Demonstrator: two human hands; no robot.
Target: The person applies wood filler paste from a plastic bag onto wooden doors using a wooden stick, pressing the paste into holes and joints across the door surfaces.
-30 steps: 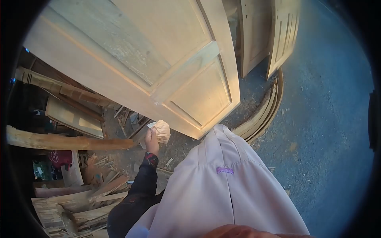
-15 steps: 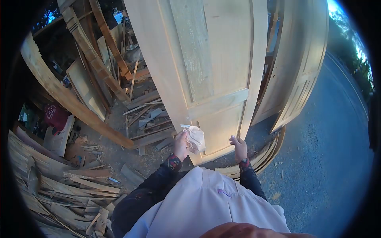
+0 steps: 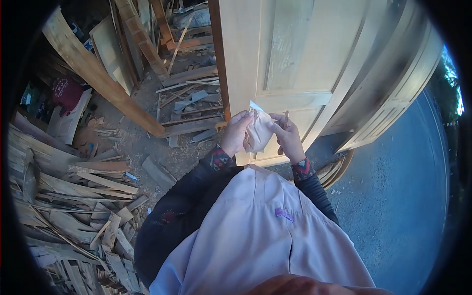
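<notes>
My left hand (image 3: 237,132) is closed around a crumpled, pale plastic or paper bag (image 3: 259,132), its top corner sticking up. Close on the right, my right hand (image 3: 289,137) has its thumb at the bag's edge and its fingers curled. A small thin brown piece (image 3: 286,117) pokes up from the right fingers; its kind is unclear. Behind both hands stands a pale wooden panelled door (image 3: 295,101), upright, with its lower end near my hands.
More panelled doors (image 3: 393,103) lean at the right beside the grey pavement (image 3: 388,196). Offcuts (image 3: 93,179) are heaped at the lower left. A curved-looking wooden post (image 3: 108,83) rises at the left, near a maroon cloth (image 3: 67,92). Loose slats (image 3: 194,118) lie behind.
My right hand has come in to the bag, and both hands have risen in view. The view has shifted, so the door appears farther right.
</notes>
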